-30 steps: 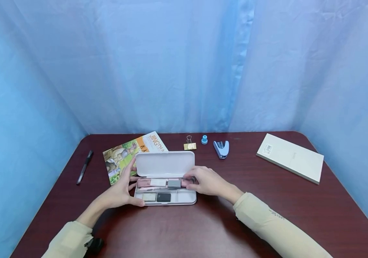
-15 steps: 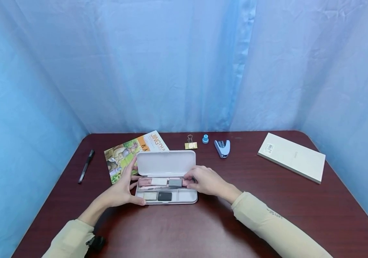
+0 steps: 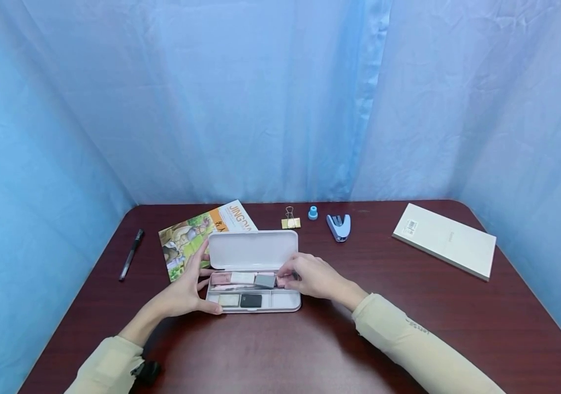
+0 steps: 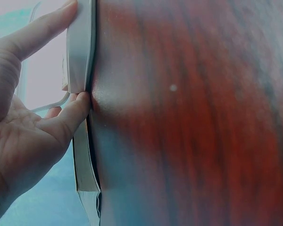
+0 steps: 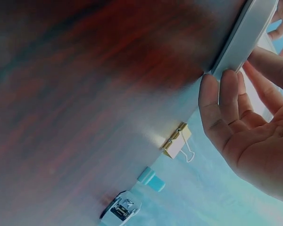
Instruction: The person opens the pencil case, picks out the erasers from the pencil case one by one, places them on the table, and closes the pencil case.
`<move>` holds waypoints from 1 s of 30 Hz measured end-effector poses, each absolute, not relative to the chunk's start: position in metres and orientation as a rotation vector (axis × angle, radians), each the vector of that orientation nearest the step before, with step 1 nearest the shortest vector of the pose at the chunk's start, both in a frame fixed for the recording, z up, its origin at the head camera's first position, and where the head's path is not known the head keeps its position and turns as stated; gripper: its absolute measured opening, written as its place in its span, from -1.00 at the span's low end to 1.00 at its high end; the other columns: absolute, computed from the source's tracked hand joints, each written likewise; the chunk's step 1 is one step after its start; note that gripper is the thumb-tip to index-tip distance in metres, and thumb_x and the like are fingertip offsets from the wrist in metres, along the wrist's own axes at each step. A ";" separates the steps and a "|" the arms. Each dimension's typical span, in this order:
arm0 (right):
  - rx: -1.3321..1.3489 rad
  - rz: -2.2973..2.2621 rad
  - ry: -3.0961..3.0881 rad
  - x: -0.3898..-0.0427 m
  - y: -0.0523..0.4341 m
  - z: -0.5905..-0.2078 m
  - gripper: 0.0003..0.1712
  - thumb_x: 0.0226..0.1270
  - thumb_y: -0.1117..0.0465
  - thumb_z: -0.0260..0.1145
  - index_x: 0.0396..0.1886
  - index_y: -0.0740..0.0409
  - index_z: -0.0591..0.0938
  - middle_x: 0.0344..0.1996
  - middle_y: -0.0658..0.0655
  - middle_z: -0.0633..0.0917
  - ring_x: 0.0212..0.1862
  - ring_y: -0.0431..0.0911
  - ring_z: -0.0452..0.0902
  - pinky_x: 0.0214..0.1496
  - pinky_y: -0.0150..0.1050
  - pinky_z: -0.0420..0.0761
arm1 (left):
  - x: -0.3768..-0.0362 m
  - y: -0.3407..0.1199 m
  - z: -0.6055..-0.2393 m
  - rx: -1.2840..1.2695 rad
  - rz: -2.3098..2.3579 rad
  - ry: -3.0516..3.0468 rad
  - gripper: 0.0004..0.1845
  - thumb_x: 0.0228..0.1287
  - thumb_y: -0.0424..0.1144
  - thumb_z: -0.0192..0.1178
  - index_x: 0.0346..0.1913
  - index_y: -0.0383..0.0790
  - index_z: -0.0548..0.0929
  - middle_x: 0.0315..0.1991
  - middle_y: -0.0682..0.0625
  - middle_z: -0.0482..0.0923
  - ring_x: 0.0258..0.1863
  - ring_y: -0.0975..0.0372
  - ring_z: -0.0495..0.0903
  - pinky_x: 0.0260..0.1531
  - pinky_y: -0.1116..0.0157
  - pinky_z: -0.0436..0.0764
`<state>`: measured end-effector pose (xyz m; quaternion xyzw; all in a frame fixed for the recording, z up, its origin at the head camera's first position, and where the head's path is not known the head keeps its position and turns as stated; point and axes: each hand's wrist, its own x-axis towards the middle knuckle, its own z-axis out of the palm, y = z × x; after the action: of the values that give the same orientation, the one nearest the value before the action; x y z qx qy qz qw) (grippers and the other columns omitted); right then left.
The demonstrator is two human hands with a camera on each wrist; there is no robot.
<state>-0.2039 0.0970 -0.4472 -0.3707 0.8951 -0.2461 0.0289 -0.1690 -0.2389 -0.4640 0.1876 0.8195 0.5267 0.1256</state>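
Note:
A white pencil case (image 3: 253,250) lies with its lid raised. My left hand (image 3: 182,293) holds its left end, thumb at the front edge and fingers behind; the left wrist view shows fingertips against the case's side (image 4: 80,52). At the right end, my right hand (image 3: 317,278) reaches in, thumb and forefinger on a small pink block (image 3: 281,281) that they partly hide. Beside that block a grey block (image 3: 264,280) sits tilted. Further left are a white block (image 3: 243,278) and another pink one (image 3: 220,278). The front tray holds a cream block (image 3: 228,300) and a black block (image 3: 251,300).
An illustrated booklet (image 3: 182,241) lies behind the case on the left, a pen (image 3: 131,254) further left. Behind are a gold binder clip (image 3: 291,222), a small blue object (image 3: 313,213) and a blue stapler (image 3: 339,227). A white box (image 3: 445,241) lies at right.
The grey block in the case has tipped and shifted slightly left as my right fingers moved a little. My left hand and the case have stayed in place.

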 end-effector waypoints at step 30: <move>-1.234 -0.975 2.785 -0.201 0.137 -0.424 -0.77 0.41 0.23 0.41 0.01 0.05 0.64 -0.13 -0.10 0.64 -0.07 -0.28 0.59 0.06 -0.28 0.65 | -0.169 -0.239 -0.465 0.530 1.531 2.377 0.57 -0.12 -0.30 0.68 0.61 0.27 -0.44 0.46 -0.19 -0.14 0.38 -0.14 0.30 0.33 -0.08 0.38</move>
<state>-0.2008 0.1371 -0.4238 -0.3856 0.8704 -0.3048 -0.0282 -0.1685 -0.2386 -0.4648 0.1828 0.8190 0.5276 0.1322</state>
